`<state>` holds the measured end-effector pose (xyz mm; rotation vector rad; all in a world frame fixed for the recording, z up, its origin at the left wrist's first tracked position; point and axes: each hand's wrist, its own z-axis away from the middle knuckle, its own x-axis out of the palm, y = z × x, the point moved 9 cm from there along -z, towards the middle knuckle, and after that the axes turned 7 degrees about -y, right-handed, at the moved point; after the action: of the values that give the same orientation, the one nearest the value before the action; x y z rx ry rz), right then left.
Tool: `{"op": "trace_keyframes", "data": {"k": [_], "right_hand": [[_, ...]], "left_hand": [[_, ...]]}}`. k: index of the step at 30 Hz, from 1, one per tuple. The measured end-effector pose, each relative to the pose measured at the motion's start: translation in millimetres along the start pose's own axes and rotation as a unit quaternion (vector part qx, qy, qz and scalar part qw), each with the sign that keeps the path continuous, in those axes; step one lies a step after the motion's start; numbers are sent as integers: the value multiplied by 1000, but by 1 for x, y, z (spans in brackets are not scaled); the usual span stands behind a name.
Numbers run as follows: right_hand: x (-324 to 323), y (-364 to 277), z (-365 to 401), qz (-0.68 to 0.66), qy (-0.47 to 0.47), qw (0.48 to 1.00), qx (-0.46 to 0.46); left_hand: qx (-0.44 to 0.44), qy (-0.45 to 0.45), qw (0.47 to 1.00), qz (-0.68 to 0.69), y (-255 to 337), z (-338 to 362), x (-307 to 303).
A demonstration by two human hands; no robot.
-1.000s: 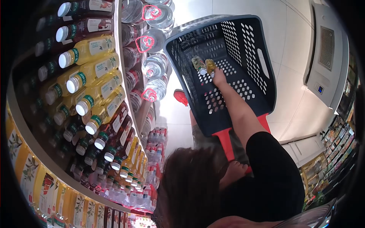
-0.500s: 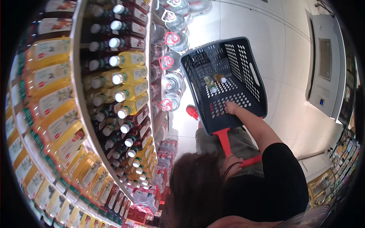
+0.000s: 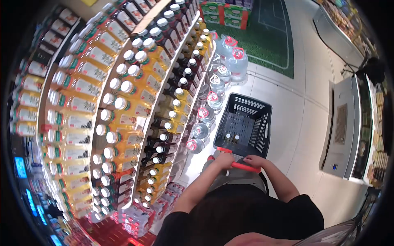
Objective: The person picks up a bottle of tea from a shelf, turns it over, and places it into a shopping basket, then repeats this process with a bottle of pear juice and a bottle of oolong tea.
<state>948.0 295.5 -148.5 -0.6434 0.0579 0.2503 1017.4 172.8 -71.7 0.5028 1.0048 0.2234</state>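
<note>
The left hand (image 3: 225,158) and the right hand (image 3: 254,160) are both gripping the red plastic handle (image 3: 242,165), the right having come out of the dark perforated plastic basket (image 3: 262,123), where two small capped bottles (image 3: 231,137) are resting.

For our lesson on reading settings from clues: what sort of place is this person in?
Most likely a supermarket drinks aisle: shelves packed with bottled drinks, large water jugs on the floor, and a shopping basket whose red handle the left hand and right hand grip.
</note>
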Motion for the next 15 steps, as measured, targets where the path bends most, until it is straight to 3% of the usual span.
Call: {"op": "trace_keyframes", "data": {"k": [3, 4, 6, 9, 12, 15], "right_hand": [[12, -55, 19, -157, -17, 983, -91], [13, -78, 28, -84, 12, 992, -94], [20, -122, 54, 63, 63, 990, -109], [22, -106, 24, 204, 105, 973, -27], [20, -92, -2, 101, 79, 983, -130], [15, -90, -9, 131, 95, 977, -139]], "left_hand": [[-68, -58, 996, 31, -5, 6, -10], [-87, -63, 993, 44, -12, 9, -12], [-73, 21, 997, 17, -15, 11, -16], [-109, 103, 988, 28, -23, 11, -9], [-165, 133, 974, 81, -31, 31, -10], [-212, 159, 951, 158, -50, 66, -3]]}}
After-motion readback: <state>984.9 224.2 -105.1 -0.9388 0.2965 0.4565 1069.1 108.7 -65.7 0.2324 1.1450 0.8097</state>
